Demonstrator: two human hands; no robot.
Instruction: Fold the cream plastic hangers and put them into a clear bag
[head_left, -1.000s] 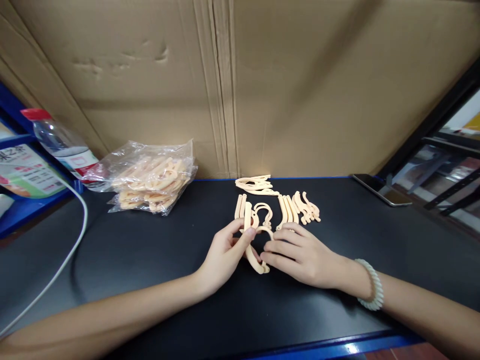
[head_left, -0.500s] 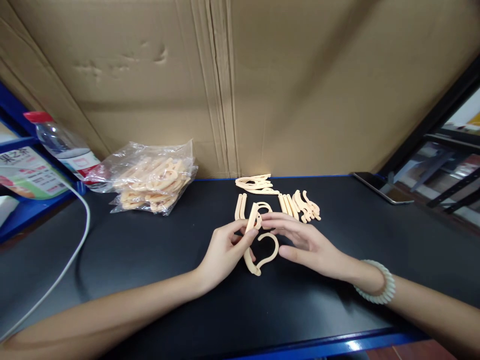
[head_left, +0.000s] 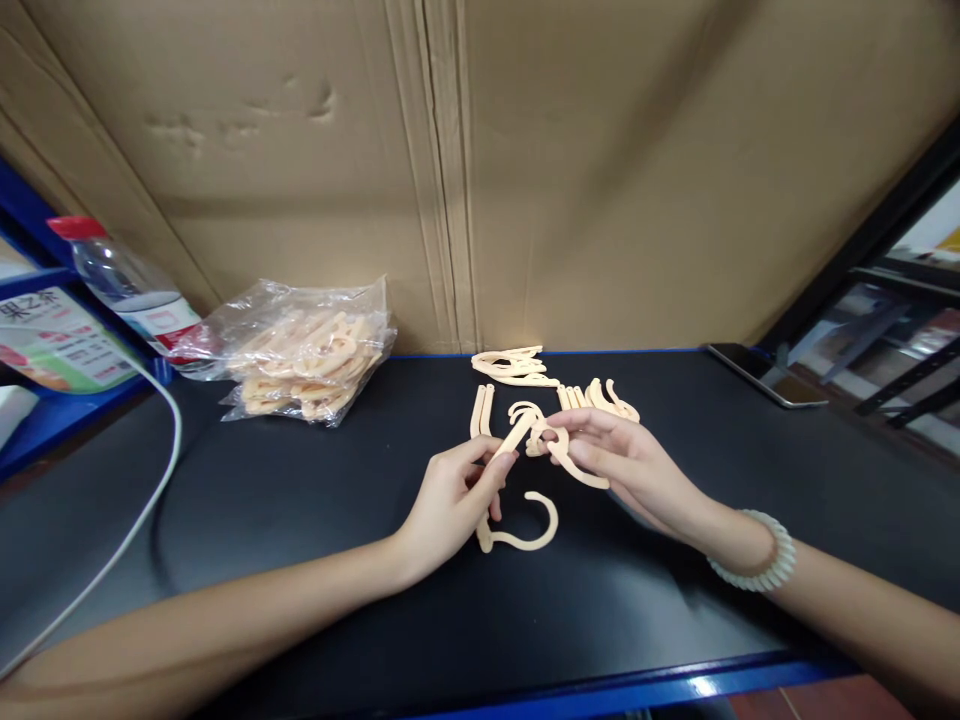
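Observation:
My left hand (head_left: 454, 495) is closed round a cream plastic hanger arm (head_left: 516, 433). A curved hanger hook (head_left: 553, 520) joins the arm's lower end and points right. In my right hand (head_left: 637, 460), between thumb and fingers, is a cream curved hanger piece (head_left: 583, 474) whose tail slants down to the right. Its inner end meets or overlaps the upper end of the arm; whether they are joined I cannot tell. Just behind this spot on the table lie more hooks (head_left: 517, 407), partly covered by the held parts.
Straight hanger arms (head_left: 482, 410) lie beyond my left hand; more arms (head_left: 572, 396) and curved pieces (head_left: 619, 402) lie behind my right. Folded hangers (head_left: 514, 368) rest near the cardboard (head_left: 600, 200). At left are bagged hanger parts (head_left: 307, 365), a bottle (head_left: 142, 290) and a white cable (head_left: 154, 500). A phone (head_left: 765, 376) lies at right.
My right hand, earlier with fingers spread beside the arm, now grips the curved piece, which has swung out to the right. The hook in my left hand has tilted lower.

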